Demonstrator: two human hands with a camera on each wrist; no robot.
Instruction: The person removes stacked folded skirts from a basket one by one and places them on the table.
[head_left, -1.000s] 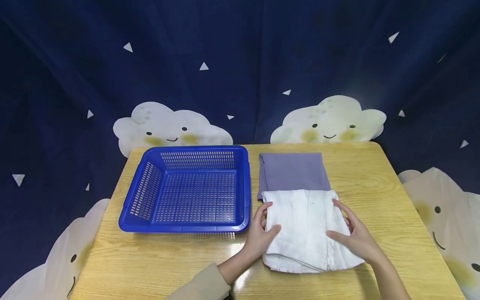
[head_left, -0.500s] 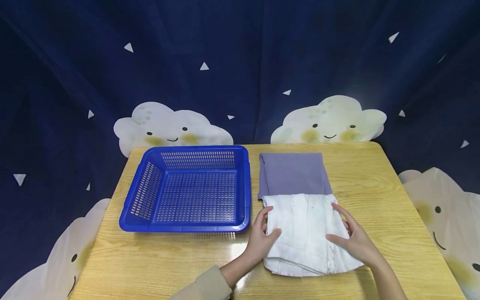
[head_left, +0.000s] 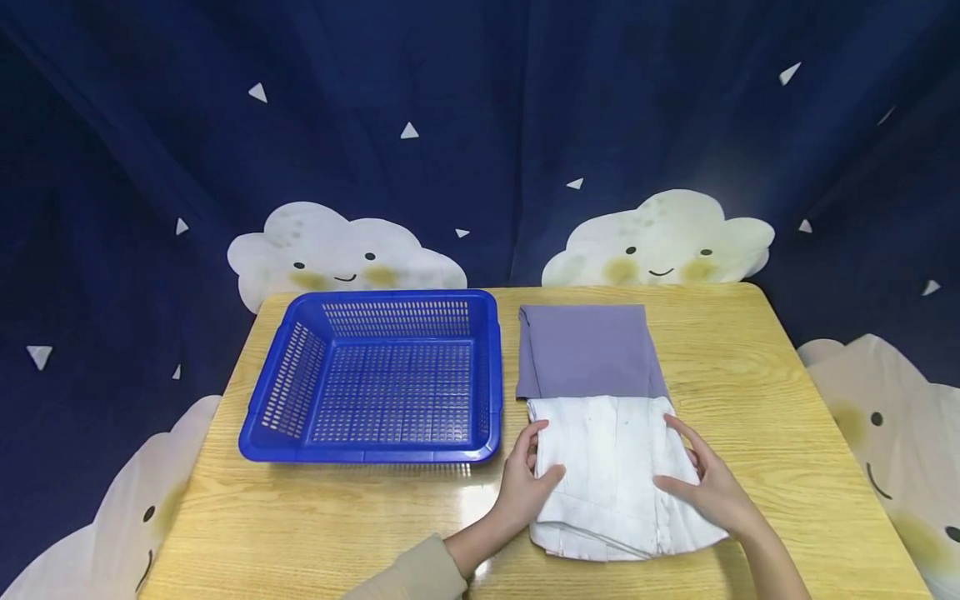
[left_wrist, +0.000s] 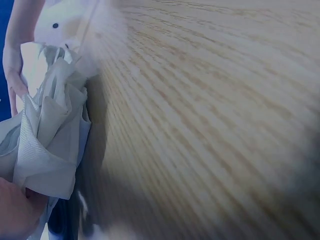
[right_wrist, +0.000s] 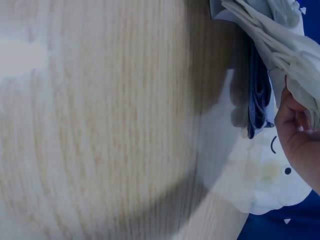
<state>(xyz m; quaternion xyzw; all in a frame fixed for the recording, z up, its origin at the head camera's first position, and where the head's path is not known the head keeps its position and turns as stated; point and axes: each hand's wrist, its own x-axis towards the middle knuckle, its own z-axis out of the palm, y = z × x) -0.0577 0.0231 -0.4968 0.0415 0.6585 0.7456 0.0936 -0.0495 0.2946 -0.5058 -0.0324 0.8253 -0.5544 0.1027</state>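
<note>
A folded white garment [head_left: 603,475] with long seams lies between both hands in the head view. My left hand [head_left: 523,482] grips its left edge, thumb on top and the other fingers curled at the side. My right hand [head_left: 712,483] holds the right edge in the same manner. In both wrist views the white garment [left_wrist: 47,145] shows several loose layers at its near side, with a shadow on the table below. Just behind it lies a folded purple cloth [head_left: 588,350], its front edge overlapped by the white garment in the head view.
A blue plastic basket [head_left: 367,457] with slotted walls stands on the wooden table [head_left: 337,517], left of the cloths. Behind the table hangs a dark blue curtain [head_left: 487,100] printed with clouds and white triangles.
Both hands have shifted the white garment slightly toward the person, and more of the purple cloth's front shows. The basket and the purple cloth have stayed put.
</note>
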